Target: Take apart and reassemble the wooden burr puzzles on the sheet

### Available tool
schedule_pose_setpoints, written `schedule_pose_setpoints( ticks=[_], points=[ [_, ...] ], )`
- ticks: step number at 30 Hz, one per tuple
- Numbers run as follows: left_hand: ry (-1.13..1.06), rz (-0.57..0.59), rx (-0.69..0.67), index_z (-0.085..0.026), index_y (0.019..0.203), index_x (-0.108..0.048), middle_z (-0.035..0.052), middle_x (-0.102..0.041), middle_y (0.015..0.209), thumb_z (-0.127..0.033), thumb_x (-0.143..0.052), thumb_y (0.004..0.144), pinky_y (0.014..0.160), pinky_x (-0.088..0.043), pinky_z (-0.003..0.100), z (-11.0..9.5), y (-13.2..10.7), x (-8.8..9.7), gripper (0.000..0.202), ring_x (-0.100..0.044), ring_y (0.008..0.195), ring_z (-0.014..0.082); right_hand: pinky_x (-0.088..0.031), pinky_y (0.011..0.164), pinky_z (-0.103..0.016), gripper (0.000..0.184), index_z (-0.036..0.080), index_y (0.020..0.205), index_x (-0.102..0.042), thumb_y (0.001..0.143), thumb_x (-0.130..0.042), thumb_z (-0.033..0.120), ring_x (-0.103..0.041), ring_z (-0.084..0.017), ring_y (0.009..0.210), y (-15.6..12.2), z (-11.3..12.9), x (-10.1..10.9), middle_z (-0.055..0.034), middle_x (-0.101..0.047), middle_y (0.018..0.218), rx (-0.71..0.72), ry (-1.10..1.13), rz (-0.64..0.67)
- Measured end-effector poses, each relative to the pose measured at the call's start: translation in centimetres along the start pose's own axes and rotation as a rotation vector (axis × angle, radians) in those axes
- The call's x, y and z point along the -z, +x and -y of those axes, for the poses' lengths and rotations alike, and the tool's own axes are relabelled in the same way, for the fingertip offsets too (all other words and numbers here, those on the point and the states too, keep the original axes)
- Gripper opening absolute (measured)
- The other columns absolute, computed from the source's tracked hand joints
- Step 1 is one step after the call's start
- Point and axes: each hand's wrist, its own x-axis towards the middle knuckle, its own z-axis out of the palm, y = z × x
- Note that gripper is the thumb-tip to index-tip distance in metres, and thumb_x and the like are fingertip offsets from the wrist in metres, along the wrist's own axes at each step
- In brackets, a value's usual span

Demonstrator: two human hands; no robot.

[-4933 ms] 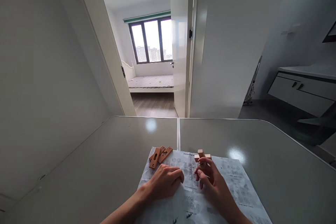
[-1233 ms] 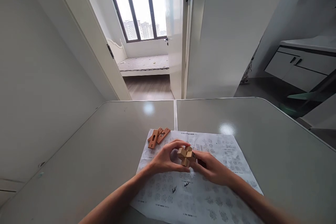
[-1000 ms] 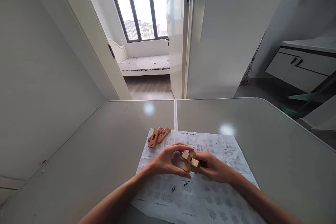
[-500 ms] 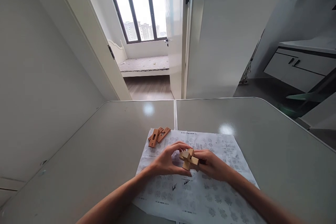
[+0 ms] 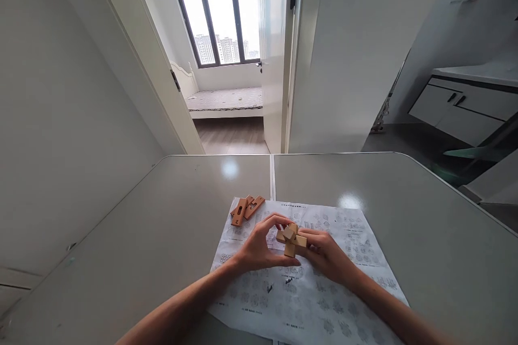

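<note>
A light wooden burr puzzle (image 5: 290,240), made of crossing square bars, is held above the printed sheet. My right hand (image 5: 324,252) grips it from the right, with the fingers closed around its side. On the other side my left hand (image 5: 263,245) curves in a wide C, its index finger at the puzzle's top and its thumb stretched out below. Whether the left fingertips press on the wood is hard to see. Several flat reddish-brown wooden pieces (image 5: 239,212) with slots lie overlapped at the sheet's upper left corner; one bears the number 2.
The creased paper sheet (image 5: 348,291) carries rows of small diagrams and lies on a glossy grey table (image 5: 186,194) with a white seam. Two small dark bits (image 5: 270,288) sit on the sheet below the hands. Beyond the table an open door (image 5: 273,54) shows a bed (image 5: 226,99).
The puzzle has turned slightly between the hands, so its bars point at a different angle. The left thumb has shifted a little to the right. The camera view has moved slightly.
</note>
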Motion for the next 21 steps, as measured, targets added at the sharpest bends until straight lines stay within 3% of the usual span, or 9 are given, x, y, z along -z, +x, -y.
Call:
schedule_pose_setpoints(
  ticks=[12,17,21],
  points=[
    [0.026,-0.067,0.035,-0.025,0.120,-0.061,0.0087,-0.066,0.122,-0.044,-0.096,0.062,0.099,-0.051,0.042,-0.6,-0.3,-0.4,0.070,-0.063,0.111,0.0280,-0.042,0.062,-0.028,0.042,0.020,0.077,-0.057,0.106,-0.049,0.049,-0.049,-0.016,0.068,-0.2,0.5,-0.5,-0.0024,-0.059,0.079,0.025,-0.081,-0.084],
    [-0.071,-0.085,0.028,-0.025,0.122,-0.063,0.0086,-0.066,0.123,-0.041,-0.095,0.065,0.101,-0.050,0.041,-0.1,-0.3,-0.6,0.067,-0.062,0.114,0.0278,-0.044,0.059,-0.026,0.040,0.020,0.079,-0.057,0.104,-0.051,0.052,-0.053,-0.014,0.066,0.0,0.5,-0.2,0.0001,-0.058,0.076,-0.091,0.155,0.018],
    [-0.236,0.008,0.097,-0.020,0.127,-0.066,0.0106,-0.066,0.123,-0.044,-0.093,0.069,0.103,-0.047,0.041,0.4,-0.3,-0.4,0.069,-0.062,0.115,0.0293,-0.046,0.060,-0.026,0.036,0.020,0.087,-0.057,0.104,-0.053,0.051,-0.055,-0.013,0.061,-0.1,0.9,0.1,0.0016,-0.058,0.069,-0.180,0.391,0.142]
  ],
)
